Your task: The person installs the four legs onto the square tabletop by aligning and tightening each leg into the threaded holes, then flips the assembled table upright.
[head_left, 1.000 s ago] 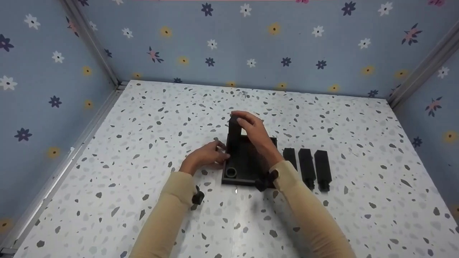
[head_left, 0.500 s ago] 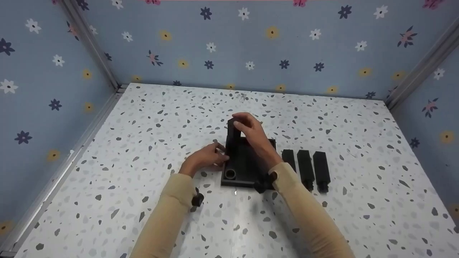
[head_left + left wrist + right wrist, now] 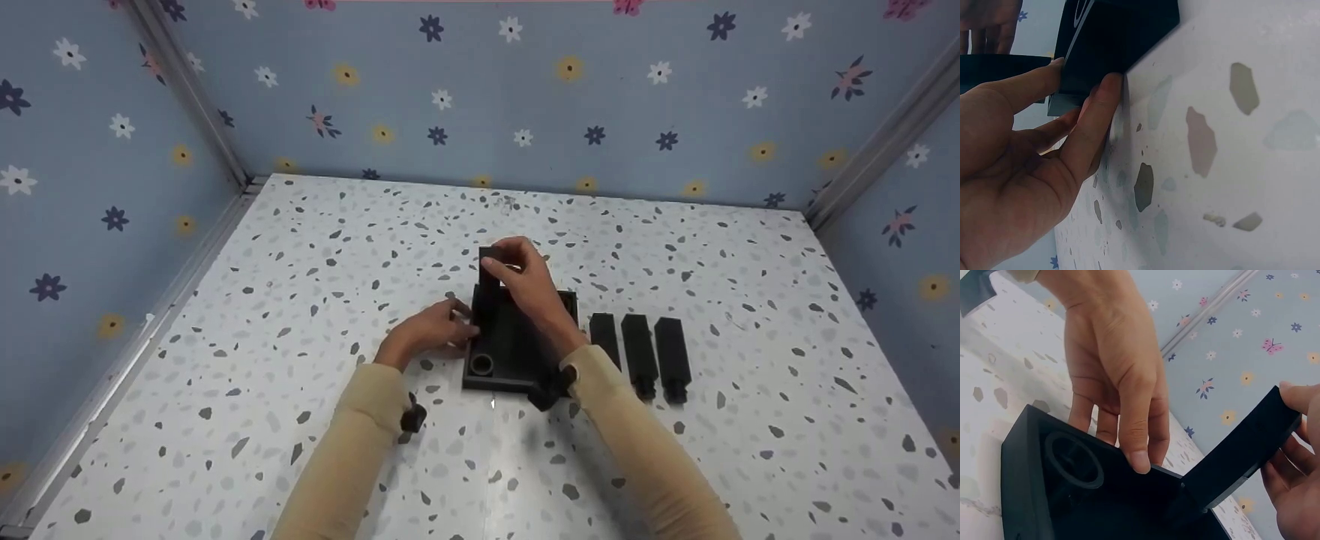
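Observation:
A black table leg (image 3: 489, 282), a square post, stands in the back left corner of a black rimmed tabletop (image 3: 501, 385) lying underside up. My right hand (image 3: 534, 291) pinches the leg near its upper end, thumb on one side and fingers on the other. In the right wrist view the leg (image 3: 1241, 449) rises from the corner, its lower end hidden behind the rim. My left hand (image 3: 431, 328) grips the tabletop's left wall; its thumb lies over the rim and its fingers are outside. A round socket (image 3: 481, 365) shows in the front left corner.
Three more black legs (image 3: 639, 349) lie side by side just right of the tabletop, threaded ends toward me. The speckled white table (image 3: 315, 300) has flowered blue panels (image 3: 510, 97) at its back and sides.
My right fingers have shifted from over the leg's top to its side, and the leg looks slightly turned. The left hand keeps its place on the tabletop's wall.

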`<state>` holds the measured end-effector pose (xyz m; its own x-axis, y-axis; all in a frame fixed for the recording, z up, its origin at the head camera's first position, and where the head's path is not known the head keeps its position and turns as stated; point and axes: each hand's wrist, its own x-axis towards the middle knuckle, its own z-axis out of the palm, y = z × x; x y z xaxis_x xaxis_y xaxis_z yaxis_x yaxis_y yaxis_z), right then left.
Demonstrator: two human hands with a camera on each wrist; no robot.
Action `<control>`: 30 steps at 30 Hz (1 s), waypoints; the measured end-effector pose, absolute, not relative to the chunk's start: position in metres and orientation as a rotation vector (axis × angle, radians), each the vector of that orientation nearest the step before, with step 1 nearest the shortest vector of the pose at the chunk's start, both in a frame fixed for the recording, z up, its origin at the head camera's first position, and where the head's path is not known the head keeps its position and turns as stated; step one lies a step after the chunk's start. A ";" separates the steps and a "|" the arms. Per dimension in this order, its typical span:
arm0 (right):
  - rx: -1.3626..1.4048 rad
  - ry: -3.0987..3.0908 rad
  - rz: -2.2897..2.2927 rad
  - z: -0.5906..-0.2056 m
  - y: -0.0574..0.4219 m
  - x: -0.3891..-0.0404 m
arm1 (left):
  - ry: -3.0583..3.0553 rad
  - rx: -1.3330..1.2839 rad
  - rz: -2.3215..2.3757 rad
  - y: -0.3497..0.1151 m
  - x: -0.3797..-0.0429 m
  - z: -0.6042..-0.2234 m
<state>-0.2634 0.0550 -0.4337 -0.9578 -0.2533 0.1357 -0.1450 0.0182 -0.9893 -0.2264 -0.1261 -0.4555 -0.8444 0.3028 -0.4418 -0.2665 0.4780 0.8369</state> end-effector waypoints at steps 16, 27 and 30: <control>-0.436 2.328 -2.099 -0.438 0.051 -0.260 | 2.194 0.030 1.344 -0.127 -0.227 -0.456; -0.417 2.221 -2.241 -0.432 0.053 -0.266 | 2.143 0.008 1.414 -0.126 -0.227 -0.456; -0.412 2.190 -2.232 -0.430 0.054 -0.268 | 2.146 -0.002 1.410 -0.126 -0.227 -0.456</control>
<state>-0.2680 0.0541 -0.4302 -0.9657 -0.1730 0.1935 -0.1902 -0.0356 -0.9811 -0.2266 -0.1259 -0.4562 -0.8399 0.2967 -0.4545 -0.2995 0.4449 0.8440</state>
